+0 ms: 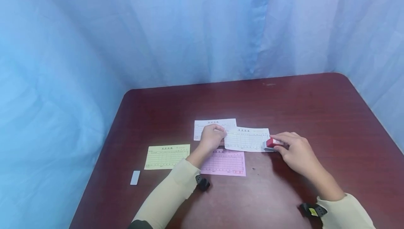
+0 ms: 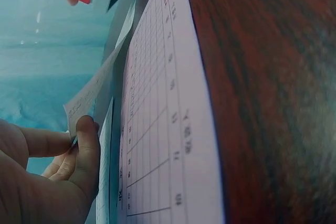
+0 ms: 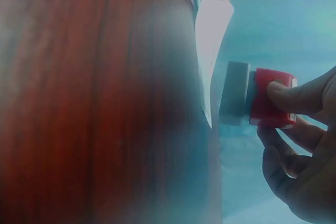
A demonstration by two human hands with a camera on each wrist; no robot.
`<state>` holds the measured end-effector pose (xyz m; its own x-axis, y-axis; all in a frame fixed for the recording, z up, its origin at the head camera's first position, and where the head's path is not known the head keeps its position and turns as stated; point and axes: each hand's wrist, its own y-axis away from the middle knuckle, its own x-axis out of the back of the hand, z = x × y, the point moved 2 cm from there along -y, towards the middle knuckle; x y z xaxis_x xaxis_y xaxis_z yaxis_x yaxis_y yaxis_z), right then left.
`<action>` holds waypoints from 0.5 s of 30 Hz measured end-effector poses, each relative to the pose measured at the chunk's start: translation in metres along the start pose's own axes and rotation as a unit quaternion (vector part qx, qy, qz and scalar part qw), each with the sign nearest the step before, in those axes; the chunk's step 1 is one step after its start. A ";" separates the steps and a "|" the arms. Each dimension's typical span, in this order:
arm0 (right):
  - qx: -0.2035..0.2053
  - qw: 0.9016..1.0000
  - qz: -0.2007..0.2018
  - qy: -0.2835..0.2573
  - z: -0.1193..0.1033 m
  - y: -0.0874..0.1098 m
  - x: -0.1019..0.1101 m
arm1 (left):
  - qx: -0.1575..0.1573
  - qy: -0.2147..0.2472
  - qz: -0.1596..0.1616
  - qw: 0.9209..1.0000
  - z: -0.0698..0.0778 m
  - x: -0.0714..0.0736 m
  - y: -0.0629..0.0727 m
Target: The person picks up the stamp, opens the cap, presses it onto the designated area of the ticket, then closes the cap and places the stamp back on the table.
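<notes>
My left hand (image 1: 210, 138) pinches the left edge of a white printed form (image 1: 247, 140) between thumb and fingers. The left wrist view shows this form (image 2: 93, 88) raised at the pinched end and sloping down away from the hand. My right hand (image 1: 298, 155) holds a red self-inking stamp (image 1: 274, 142) with a grey base at the form's lower right corner. In the right wrist view, the stamp (image 3: 273, 98) is tipped sideways between thumb and fingers, its grey base facing the form (image 3: 211, 40) with a small gap showing.
A pink form (image 1: 224, 162) with a red stamped mark (image 1: 237, 172) lies below the left hand. Behind it is another white form (image 1: 202, 127), partly covered. A yellow form (image 1: 165, 156) and a small pale rectangular piece (image 1: 135, 177) lie left on the dark red table (image 1: 315, 116).
</notes>
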<state>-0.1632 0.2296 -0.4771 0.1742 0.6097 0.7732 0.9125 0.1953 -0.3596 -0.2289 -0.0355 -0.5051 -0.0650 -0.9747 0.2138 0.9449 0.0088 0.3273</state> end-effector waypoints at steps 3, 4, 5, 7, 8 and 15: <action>0.017 1.000 -0.016 0.017 -0.003 -0.004 -0.007 | 0.001 -0.003 0.004 1.000 0.000 0.001 0.000; 0.020 0.999 -0.019 0.020 -0.004 -0.005 -0.009 | 0.001 -0.005 0.006 1.000 0.000 0.002 0.000; 0.021 0.999 -0.022 0.023 -0.005 -0.006 -0.010 | 0.000 -0.005 0.006 1.000 0.000 0.002 0.000; 0.025 0.999 -0.027 0.030 -0.007 -0.007 -0.013 | 0.000 -0.004 0.007 1.000 0.001 0.003 0.001; 0.027 0.999 -0.029 0.034 -0.008 -0.008 -0.014 | 0.000 -0.005 0.007 1.000 0.001 0.003 0.001; 0.040 0.996 -0.047 0.063 -0.012 -0.008 -0.014 | -0.005 -0.009 0.013 1.000 -0.002 0.000 0.001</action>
<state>-0.1688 0.2101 -0.4783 0.1387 0.4849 0.8635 0.8952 0.3114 -0.3187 -0.2277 -0.0361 -0.5063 -0.0467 -0.9701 0.2380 0.9492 0.0311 0.3132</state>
